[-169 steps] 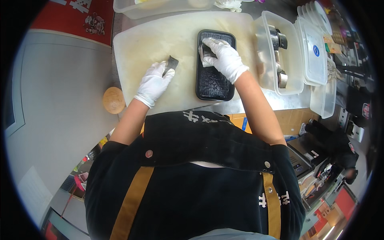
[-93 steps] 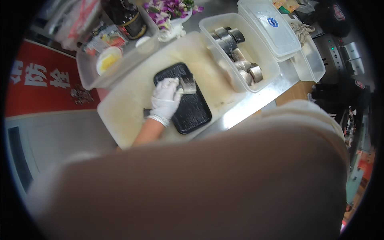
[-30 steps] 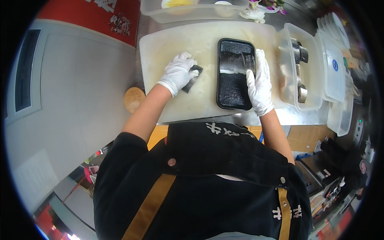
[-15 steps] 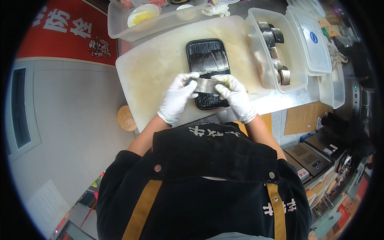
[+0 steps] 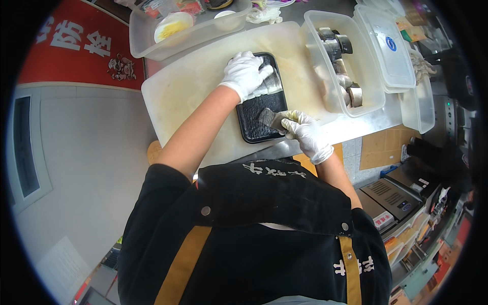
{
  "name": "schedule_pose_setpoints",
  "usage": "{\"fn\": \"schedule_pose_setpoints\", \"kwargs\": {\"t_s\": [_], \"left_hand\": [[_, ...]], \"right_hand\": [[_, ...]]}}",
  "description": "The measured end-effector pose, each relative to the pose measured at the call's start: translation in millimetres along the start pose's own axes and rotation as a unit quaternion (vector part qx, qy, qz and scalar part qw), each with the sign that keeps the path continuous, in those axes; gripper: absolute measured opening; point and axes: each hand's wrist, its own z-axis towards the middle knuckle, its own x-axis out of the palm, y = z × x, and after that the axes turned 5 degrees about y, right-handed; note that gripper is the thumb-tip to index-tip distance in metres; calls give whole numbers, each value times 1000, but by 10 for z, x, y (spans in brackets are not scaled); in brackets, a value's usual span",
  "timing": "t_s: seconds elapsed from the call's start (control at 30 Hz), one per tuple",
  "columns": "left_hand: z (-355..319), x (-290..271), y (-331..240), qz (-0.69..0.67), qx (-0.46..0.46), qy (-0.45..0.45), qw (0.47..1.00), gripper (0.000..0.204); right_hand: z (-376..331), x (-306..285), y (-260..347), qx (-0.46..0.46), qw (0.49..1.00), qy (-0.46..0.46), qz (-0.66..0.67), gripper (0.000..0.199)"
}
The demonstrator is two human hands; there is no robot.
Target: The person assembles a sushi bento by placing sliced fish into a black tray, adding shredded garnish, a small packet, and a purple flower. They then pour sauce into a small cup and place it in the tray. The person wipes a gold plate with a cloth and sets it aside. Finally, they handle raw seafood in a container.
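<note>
A black tray (image 5: 247,121) lies on the white cutting board, its far half covered with silvery, dark-skinned fish slices (image 5: 273,87). My left hand (image 5: 246,75), in a white glove, rests over the tray's far left part, fingers spread on the fish there and hiding some of it. Between the gloved fingers of my right hand (image 5: 306,133) hangs another fish slice (image 5: 273,121), dark grey, above the near right part of the tray. Under that slice shows the tray's bare textured bottom.
The white cutting board (image 5: 190,84) spreads beneath the tray. At its right a clear plastic box (image 5: 373,101) holds several rolled fish pieces (image 5: 333,48), beside a lidded container (image 5: 399,63). Another clear box (image 5: 152,51) with a bowl of yellow shreds (image 5: 173,29) stands at the far left.
Both hands held the slice stretched over the tray before. My left hand has let go and moved to the far part of the tray; my right hand keeps the slice, now lower.
</note>
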Motion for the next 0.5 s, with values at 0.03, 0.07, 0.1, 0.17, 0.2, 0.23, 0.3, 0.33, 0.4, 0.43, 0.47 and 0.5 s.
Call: {"fn": "schedule_pose_setpoints", "kwargs": {"t_s": [0.03,0.07,0.1,0.17,0.2,0.23,0.3,0.33,0.4,0.43,0.47,0.5], "left_hand": [[73,32,-30,67,-24,30,997,37],[113,56,-48,57,-22,48,997,38],[130,83,-74,47,-20,69,996,40],[98,105,-115,51,29,38,998,30],[73,86,-125,-56,32,50,997,25],[38,52,-127,-163,33,61,984,21],[-54,-36,-135,-462,-74,130,874,9],[-80,-112,-111,-439,-16,57,897,12],[-132,-278,-27,-605,48,-7,795,17],[-164,-358,36,-596,23,-28,802,21],[-197,-432,114,-598,17,-54,800,24],[-242,-495,204,-600,32,-83,795,28]], "right_hand": [[-16,12,-48,0,999,-34,-18,23],[-35,12,-77,-9,997,-54,-50,23],[-59,25,-100,-16,995,-59,-78,24],[-108,53,-94,-35,993,-74,-90,27],[-119,75,-62,-61,991,-82,-90,28],[-132,98,-9,-87,988,-89,-91,28],[-119,166,148,-113,987,-89,-66,28],[-98,193,254,-113,989,-80,-42,28],[-9,264,484,-139,987,-71,-30,28],[51,299,599,-164,983,-70,-43,28],[112,333,698,-175,980,-77,-53,28],[144,344,779,-225,968,-80,-77,28]]}}
